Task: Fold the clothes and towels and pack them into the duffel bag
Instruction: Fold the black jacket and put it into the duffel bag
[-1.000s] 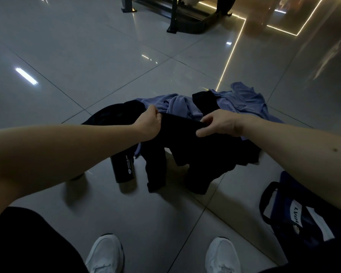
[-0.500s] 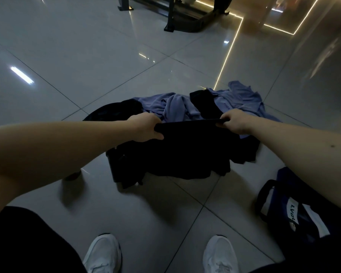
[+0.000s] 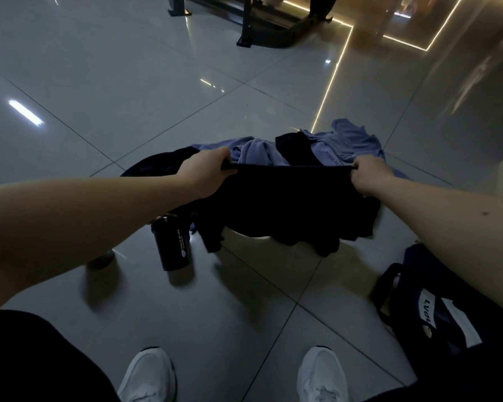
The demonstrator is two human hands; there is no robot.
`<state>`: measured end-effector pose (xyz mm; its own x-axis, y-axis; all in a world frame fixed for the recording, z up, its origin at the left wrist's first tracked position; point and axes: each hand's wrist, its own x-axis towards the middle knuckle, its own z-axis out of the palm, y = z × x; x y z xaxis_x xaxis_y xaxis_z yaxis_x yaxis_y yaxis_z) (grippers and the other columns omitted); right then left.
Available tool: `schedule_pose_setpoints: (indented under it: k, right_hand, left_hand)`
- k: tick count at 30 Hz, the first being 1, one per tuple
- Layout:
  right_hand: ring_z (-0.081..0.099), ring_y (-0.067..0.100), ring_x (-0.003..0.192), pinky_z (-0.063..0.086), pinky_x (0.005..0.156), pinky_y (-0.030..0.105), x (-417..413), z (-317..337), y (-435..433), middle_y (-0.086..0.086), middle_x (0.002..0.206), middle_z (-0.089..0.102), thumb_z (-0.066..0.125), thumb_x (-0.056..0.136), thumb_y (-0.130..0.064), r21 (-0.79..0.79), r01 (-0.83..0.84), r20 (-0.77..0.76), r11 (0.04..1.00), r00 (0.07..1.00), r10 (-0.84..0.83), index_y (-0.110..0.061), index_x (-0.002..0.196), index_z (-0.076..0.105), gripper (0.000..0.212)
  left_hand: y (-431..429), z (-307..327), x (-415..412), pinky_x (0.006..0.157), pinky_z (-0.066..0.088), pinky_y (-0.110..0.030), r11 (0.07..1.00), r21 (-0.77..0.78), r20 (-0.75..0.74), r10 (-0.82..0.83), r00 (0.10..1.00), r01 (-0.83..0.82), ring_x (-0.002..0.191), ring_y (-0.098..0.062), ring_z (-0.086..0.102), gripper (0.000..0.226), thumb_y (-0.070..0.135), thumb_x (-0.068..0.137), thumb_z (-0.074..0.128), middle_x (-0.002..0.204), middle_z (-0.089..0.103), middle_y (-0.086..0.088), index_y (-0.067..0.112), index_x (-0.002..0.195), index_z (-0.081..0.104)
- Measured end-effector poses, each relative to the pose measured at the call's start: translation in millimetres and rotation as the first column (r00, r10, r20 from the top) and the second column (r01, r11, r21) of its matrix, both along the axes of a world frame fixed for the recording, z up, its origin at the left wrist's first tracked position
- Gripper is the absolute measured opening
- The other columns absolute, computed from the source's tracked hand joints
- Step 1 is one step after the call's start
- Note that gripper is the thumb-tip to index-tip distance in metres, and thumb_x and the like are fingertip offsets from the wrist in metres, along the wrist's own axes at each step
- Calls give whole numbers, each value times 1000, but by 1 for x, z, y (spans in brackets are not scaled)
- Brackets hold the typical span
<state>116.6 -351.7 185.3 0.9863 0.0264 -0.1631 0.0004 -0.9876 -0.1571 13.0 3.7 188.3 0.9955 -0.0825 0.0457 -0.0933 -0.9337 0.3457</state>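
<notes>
**A:** What are the hands doing?

**B:** Both bare arms reach forward into the middle of the frame. The left hand [image 3: 206, 172] and the right hand [image 3: 368, 177] each grip one end of the top edge of a black garment [image 3: 288, 204]. The edge is stretched in a straight, taut line between them. The fingers [image 3: 358, 167] of both hands are curled tightly round the cloth.

**B:** The hands are well apart, at about the same height.

**A:** Where is that garment?

**B:** It is at the centre of the frame, hanging from the hands in loose, uneven folds. I cannot tell whether its lower edge touches the floor [image 3: 99, 68]. Just above it in the frame, a crumpled heap of lavender clothes [image 3: 349, 143] lies on the tiles, with a dark piece mixed in. Another dark cloth [image 3: 157, 166] lies behind the left hand.

**A:** And the bag?

**B:** The duffel bag [image 3: 453, 329] sits on the floor at the lower right, partly hidden by the right forearm. It is dark navy with a black handle loop and a white label panel. I cannot tell whether it is open.

**A:** Anything else?

**B:** A black shaker bottle [image 3: 173, 245] with white lettering stands on the floor, below and left of the garment. Two white sneakers, one [image 3: 148, 375] and the other [image 3: 321, 375], show at the bottom edge. The floor is glossy grey tile. A black metal frame [image 3: 273, 30] stands at top centre, and a thin glowing light strip [image 3: 331, 79] runs through the upper right.
</notes>
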Motion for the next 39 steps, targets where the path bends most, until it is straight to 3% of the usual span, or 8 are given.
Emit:
schedule_pose_setpoints:
  k: [8, 13, 19, 23, 27, 32, 35, 39]
  right_hand:
    - [51, 30, 79, 40, 68, 34, -5, 10, -6, 14, 90, 53, 51, 89, -15, 9, 58, 141, 998, 988, -59, -10, 89, 50, 6]
    - [49, 27, 70, 34, 59, 33, -24, 5, -21, 7, 76, 52, 56, 86, -21, 42, -87, 114, 995, 990, 81, -13, 78, 52, 12]
    - [53, 25, 68, 38, 57, 35, -64, -24, -35, 6, 80, 55, 59, 90, -21, -80, -456, -211, 886, 877, 432, -18, 87, 49, 11]
    - [55, 19, 73, 50, 64, 36, -95, -72, -44, -1, 86, 55, 58, 89, -26, -94, -578, -405, 810, 766, 499, -21, 92, 49, 11]
    - [47, 11, 67, 42, 60, 28, -121, -113, -53, -6, 81, 50, 55, 91, -20, -23, -628, -586, 778, 639, 498, -17, 93, 52, 4]
    - [55, 17, 78, 53, 73, 37, -126, -147, -55, -5, 88, 56, 59, 87, -17, 36, -620, -768, 783, 485, 419, -24, 89, 53, 9]
    - [60, 15, 85, 52, 74, 30, -108, -155, -40, -7, 96, 62, 67, 88, -30, 76, -574, -770, 816, 486, 414, -24, 97, 63, 12]
    - [65, 26, 94, 54, 79, 34, -63, -180, -15, 1, 100, 68, 62, 88, -25, 63, -484, -476, 873, 754, 453, -23, 97, 65, 10]
  left_hand:
    - [3, 16, 5, 66, 46, -38, 1000, -24, 61, 6, 998, -4, 77, -29, 57, 32, 46, 93, 63, 85, 62, -5, 14, 90, 60]
    - [-10, 10, -27, 59, 39, -33, 982, 84, 120, -176, 977, 166, 77, -29, 60, 24, 43, 94, 62, 85, 62, -1, 20, 88, 58]
    - [-35, -40, -64, 63, 39, -32, 887, 209, -248, -358, 900, 411, 89, -22, 61, 14, 34, 92, 59, 103, 55, 7, 28, 97, 47]
    - [-58, -92, -90, 66, 39, -34, 849, 215, -430, -362, 827, 483, 93, -24, 61, 16, 23, 91, 55, 113, 52, 3, 25, 105, 47]
    - [-75, -135, -109, 72, 43, -35, 817, 153, -583, -380, 718, 556, 103, -26, 61, 27, 21, 90, 54, 121, 51, 1, 22, 116, 50]
    - [-83, -160, -108, 75, 45, -35, 765, 72, -759, -374, 533, 640, 94, -22, 57, 43, 62, 91, 53, 114, 53, 2, 23, 108, 57]
    - [-84, -165, -86, 78, 46, -35, 835, 100, -697, -330, 637, 542, 96, -24, 61, 43, 62, 95, 44, 111, 57, 1, 23, 102, 59]
    - [-81, -181, -39, 71, 46, -36, 954, 138, -439, -183, 880, 267, 97, -28, 61, 21, 36, 98, 47, 107, 58, -3, 18, 101, 57]
